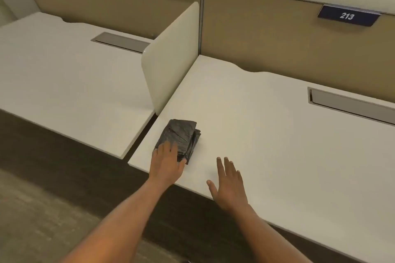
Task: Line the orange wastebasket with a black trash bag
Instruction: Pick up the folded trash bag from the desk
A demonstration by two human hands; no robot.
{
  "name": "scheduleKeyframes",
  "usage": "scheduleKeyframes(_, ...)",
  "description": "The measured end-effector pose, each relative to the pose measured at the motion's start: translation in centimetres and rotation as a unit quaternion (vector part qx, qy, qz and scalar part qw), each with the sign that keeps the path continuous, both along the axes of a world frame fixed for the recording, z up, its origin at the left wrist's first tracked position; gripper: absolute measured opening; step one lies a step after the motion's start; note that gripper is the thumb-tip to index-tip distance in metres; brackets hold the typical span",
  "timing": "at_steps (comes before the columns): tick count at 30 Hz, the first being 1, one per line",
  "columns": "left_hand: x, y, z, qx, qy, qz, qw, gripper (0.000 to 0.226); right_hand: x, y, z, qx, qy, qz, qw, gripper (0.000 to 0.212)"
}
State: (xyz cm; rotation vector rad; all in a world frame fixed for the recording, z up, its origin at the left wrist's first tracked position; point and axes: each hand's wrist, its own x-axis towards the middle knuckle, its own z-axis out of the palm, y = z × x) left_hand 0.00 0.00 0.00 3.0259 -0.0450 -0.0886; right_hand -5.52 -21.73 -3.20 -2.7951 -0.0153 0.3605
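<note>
A folded stack of black trash bags lies near the front left corner of the white desk marked 213. My left hand rests flat on the near end of the stack, fingers spread on top and thumb at its right side. To the right of the stack, my right hand hovers over the desk's front edge, fingers apart and holding nothing. No orange wastebasket is in view.
A cream divider panel stands between this desk and the desk marked 212 on the left. Tan partition walls run along the back. Grey cable trays are set into both desktops. Dark carpet lies below.
</note>
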Motion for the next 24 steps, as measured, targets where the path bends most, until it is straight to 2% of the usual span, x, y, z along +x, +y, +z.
scheduleKeyframes(9,3.8,0.8,-2.3,0.014,0.026,-0.049,0.998,0.072,-0.2,1.2,-3.9,-0.008,0.056,-0.004,0.998,0.080)
scheduleKeyframes(12,4.0,1.1,-2.5,0.009,0.019,-0.069,0.997,0.060,-0.4,1.6,-4.1,-0.020,0.065,0.002,0.998,0.080)
scheduleKeyframes(17,4.8,1.2,-1.5,0.038,-0.041,-0.131,0.990,0.028,-0.3,1.6,-3.9,-0.024,0.071,0.007,0.997,0.079)
scheduleKeyframes(24,6.9,1.2,1.5,0.016,-0.098,-0.133,0.986,0.018,-0.2,1.5,-3.8,-0.026,0.077,0.012,0.997,0.079)
